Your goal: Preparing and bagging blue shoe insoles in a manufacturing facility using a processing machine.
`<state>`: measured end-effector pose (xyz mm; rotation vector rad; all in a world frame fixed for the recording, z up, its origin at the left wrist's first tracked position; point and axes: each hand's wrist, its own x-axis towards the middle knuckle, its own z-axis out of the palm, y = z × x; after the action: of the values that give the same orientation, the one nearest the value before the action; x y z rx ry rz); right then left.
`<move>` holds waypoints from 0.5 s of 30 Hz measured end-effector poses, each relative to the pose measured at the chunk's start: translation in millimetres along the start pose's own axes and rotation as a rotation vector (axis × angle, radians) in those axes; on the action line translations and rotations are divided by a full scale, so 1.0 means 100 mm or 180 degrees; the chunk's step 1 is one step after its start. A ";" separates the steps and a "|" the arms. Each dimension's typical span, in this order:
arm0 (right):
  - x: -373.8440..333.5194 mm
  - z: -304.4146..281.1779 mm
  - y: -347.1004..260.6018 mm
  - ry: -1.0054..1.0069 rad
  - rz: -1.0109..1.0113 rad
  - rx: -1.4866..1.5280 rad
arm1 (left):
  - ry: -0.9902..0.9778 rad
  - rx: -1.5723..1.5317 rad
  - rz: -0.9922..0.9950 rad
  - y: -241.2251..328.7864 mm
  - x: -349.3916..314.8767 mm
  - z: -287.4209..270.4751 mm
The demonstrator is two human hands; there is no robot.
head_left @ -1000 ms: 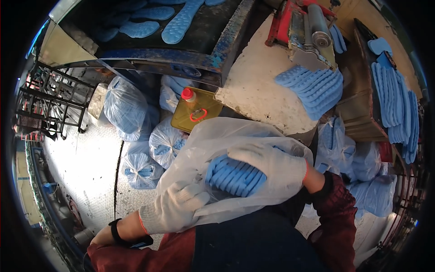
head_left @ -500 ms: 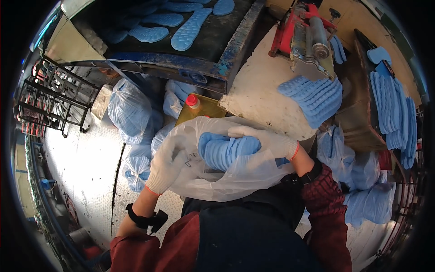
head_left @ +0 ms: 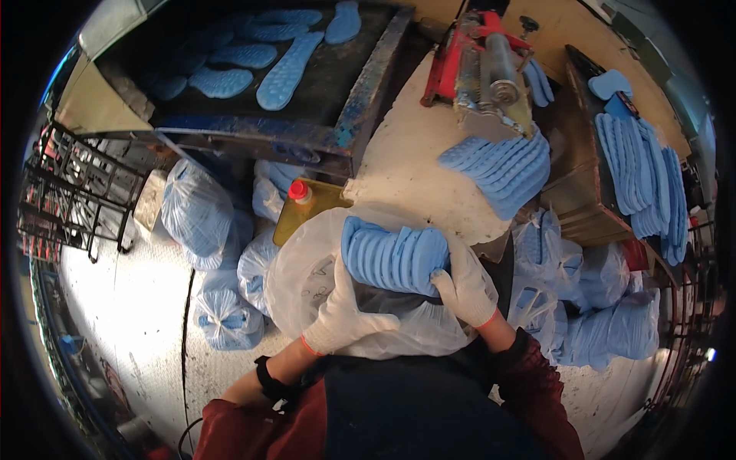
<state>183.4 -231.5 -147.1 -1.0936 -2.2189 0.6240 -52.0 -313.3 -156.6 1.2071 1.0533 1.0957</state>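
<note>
A row of blue insoles (head_left: 391,257), pressed together side by side, sits in the mouth of a clear plastic bag (head_left: 299,284) in front of my body. White knit gloves cover both hands. Along the left end of the row lies my left hand (head_left: 349,310), its fingers stretched out and its thumb spread to the right. My right hand (head_left: 468,287) grips the right end, fingers behind and thumb at the front edge. The lower part of the row is hidden.
Loose insoles lie on a dark blue-framed bed (head_left: 360,100) at far left. A red roller machine (head_left: 452,65) and stacked insoles (head_left: 502,172) stand on the pale table (head_left: 391,153). Filled bags (head_left: 195,207) flank me. A yellow can (head_left: 322,203) stands behind my bag.
My left hand has moved from the bag's left rim to the left end of the row. My right hand has shifted from its top to its right end. The view has shifted slightly.
</note>
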 end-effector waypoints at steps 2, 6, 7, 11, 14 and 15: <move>0.02 -0.04 -0.10 0.0208 0.0019 0.0085 | 0.0250 0.0969 0.0440 0.11 0.08 0.03; 0.14 -0.08 -0.44 0.0472 0.0247 0.0409 | 0.0619 0.0442 0.1162 0.49 0.36 0.09; 0.16 -0.10 -0.51 0.0390 0.0054 0.0438 | 0.0555 0.0908 0.1491 0.60 0.43 0.05; 0.27 -0.23 -0.66 -0.0033 0.0000 0.0591 | 0.0430 0.1598 0.1556 0.96 0.55 -0.12; 0.36 -0.45 -0.63 -0.0519 -0.0204 0.0955 | 0.0346 0.1542 0.1583 1.05 0.56 -0.24; 0.40 -0.54 -0.62 -0.0727 -0.0454 0.1124 | 0.0358 0.1741 0.1547 1.05 0.53 -0.25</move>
<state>166.5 -225.2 -57.4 -0.7080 -2.2349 1.0733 -74.5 -252.5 -55.2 1.9291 1.2258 1.2959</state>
